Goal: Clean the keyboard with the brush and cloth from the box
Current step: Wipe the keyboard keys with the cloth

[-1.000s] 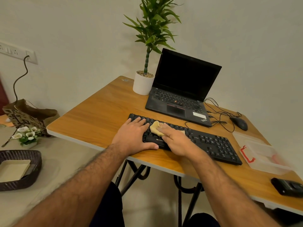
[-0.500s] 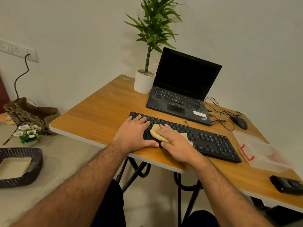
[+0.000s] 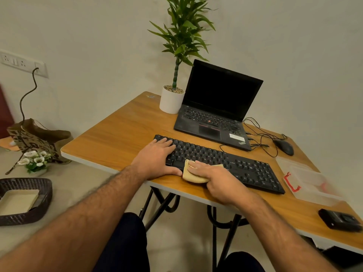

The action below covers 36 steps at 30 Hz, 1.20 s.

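Note:
A black keyboard (image 3: 235,163) lies across the wooden table (image 3: 117,134), near its front edge. My left hand (image 3: 157,160) rests flat on the keyboard's left end, fingers straight. My right hand (image 3: 218,181) presses a beige cloth (image 3: 191,176) onto the keyboard's front edge, fingers lying over the cloth; the cloth hangs a little past the keyboard onto the table. A clear plastic box (image 3: 310,183) with a red clasp stands to the right of the keyboard. I see no brush.
Behind the keyboard stands an open black laptop (image 3: 214,118), a potted plant (image 3: 172,95) to its left, a mouse (image 3: 283,147) with tangled cables to its right. A small black device (image 3: 340,222) lies at the table's right front. A woven basket (image 3: 25,201) sits on the floor, left.
My right hand has dragged the cloth toward me, from the upper key rows down to the keyboard's front edge. My left hand stays on the left end.

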### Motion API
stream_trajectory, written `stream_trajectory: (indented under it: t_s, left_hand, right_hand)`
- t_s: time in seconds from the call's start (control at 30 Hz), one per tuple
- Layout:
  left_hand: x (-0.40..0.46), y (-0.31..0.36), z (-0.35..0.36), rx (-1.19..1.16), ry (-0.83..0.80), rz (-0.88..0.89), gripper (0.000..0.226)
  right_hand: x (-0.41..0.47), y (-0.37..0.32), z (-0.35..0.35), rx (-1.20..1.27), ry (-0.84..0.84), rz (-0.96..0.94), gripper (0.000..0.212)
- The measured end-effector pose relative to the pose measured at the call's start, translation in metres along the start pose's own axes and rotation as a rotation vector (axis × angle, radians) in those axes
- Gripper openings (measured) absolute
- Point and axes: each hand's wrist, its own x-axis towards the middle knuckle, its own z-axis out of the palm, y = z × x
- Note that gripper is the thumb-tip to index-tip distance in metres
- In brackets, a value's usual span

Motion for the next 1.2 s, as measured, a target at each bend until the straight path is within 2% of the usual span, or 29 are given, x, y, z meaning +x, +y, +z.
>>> stream_trajectory:
  t_s: [0.13,0.17,0.27,0.33,0.4,0.5,0.67,0.8,0.97,1.2]
  left_hand:
    - [-0.006,-0.020,-0.002,-0.124,-0.030,-0.089,0.118]
    - [-0.006,-0.021,-0.001,-0.148,-0.036,-0.102,0.122]
    - [-0.005,-0.018,0.003,-0.180,-0.041,-0.109,0.129]
    - [-0.004,-0.019,0.005,-0.190,-0.030,-0.119,0.131]
    - [-0.004,-0.019,0.006,-0.195,-0.023,-0.119,0.132]
    - [-0.003,-0.019,0.007,-0.204,-0.013,-0.106,0.131]
    - [-0.003,-0.019,0.008,-0.220,0.012,-0.084,0.128]
    - [-0.005,-0.018,0.006,-0.252,0.024,-0.082,0.127]
    - [-0.007,-0.017,0.004,-0.259,0.030,-0.088,0.127]
    - [-0.007,-0.017,0.004,-0.270,0.034,-0.089,0.127]
  right_hand:
    - [-0.001,0.002,-0.028,0.023,0.004,0.052,0.049]
    - [0.002,0.004,-0.036,0.050,0.067,0.090,0.046]
    - [0.023,0.014,-0.051,0.161,0.395,0.198,0.038]
    - [0.045,0.017,-0.049,0.230,0.499,0.291,0.030]
    - [0.066,0.014,-0.037,0.224,0.402,0.334,0.030]
    - [0.090,-0.003,-0.017,0.176,0.255,0.260,0.037]
    - [0.120,-0.019,-0.004,0.198,0.228,0.170,0.032]
    - [0.124,-0.022,0.005,0.059,0.126,0.106,0.049]
    - [0.110,-0.003,-0.004,0.075,0.062,0.006,0.052]
    - [0.119,-0.027,0.000,-0.032,0.079,0.056,0.052]
